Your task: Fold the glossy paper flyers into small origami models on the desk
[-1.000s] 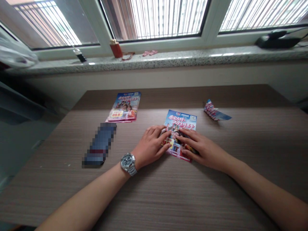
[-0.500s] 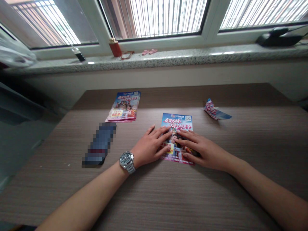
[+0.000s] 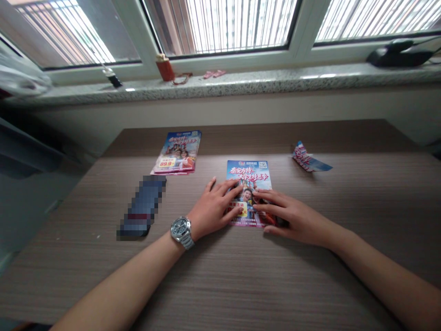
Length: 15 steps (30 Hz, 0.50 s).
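Observation:
A colourful printed flyer (image 3: 248, 172) lies flat on the wooden table in front of me, its QR code at the top right corner. My left hand (image 3: 217, 204) rests with spread fingers over the flyer's left edge; a metal watch (image 3: 182, 232) is on that wrist. From the other side, my right hand (image 3: 292, 216) lays its outstretched fingers on the flyer's right part. Both hands are open, palms down, and their fingers cover some of the print. To the right, further back, stands a folded paper shape (image 3: 306, 158) with the same kind of print.
A stack of similar flyers (image 3: 179, 151) lies at the back left of the table (image 3: 220, 285). Nearer, a pixelated dark phone-like object (image 3: 143, 207) rests on the left. Small items, among them a red container (image 3: 165, 69), stand on the stone windowsill (image 3: 258, 85).
The flyer has shifted slightly left and away from me and sits straighter. My right-hand fingers have moved slightly down relative to it; my left hand has barely moved.

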Motion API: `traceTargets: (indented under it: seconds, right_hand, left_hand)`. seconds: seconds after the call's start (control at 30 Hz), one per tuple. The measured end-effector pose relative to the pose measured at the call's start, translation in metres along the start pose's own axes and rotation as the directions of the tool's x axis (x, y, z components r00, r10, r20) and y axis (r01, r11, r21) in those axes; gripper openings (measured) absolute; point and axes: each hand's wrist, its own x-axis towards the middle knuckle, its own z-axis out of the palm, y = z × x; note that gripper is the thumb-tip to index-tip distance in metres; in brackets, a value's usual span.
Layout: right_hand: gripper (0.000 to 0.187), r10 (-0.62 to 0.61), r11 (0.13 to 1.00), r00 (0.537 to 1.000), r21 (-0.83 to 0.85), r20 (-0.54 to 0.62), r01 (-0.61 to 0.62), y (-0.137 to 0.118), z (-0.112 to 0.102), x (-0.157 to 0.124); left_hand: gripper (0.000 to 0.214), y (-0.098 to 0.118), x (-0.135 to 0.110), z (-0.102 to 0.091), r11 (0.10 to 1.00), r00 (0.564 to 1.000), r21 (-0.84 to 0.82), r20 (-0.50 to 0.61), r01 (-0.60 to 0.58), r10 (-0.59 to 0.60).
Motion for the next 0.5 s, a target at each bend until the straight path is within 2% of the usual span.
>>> traceTargets:
  seconds: [0.33, 0.5]
  right_hand:
    - [0.049, -0.003, 1.0, 1.0, 0.01, -0.004, 0.003, 0.0004, -0.0008, 0.0001]
    - [0.049, -0.007, 1.0, 1.0, 0.013, 0.002, 0.007, 0.0001, -0.0008, -0.0001]
  left_hand:
    - [0.054, -0.0034, -0.0001, -0.0003, 0.998, 0.999, 0.02, 0.006, -0.052, 0.052]
    - [0.058, -0.0051, -0.0013, -0.0053, 0.988, 0.987, -0.02, 0.046, -0.151, 0.152]
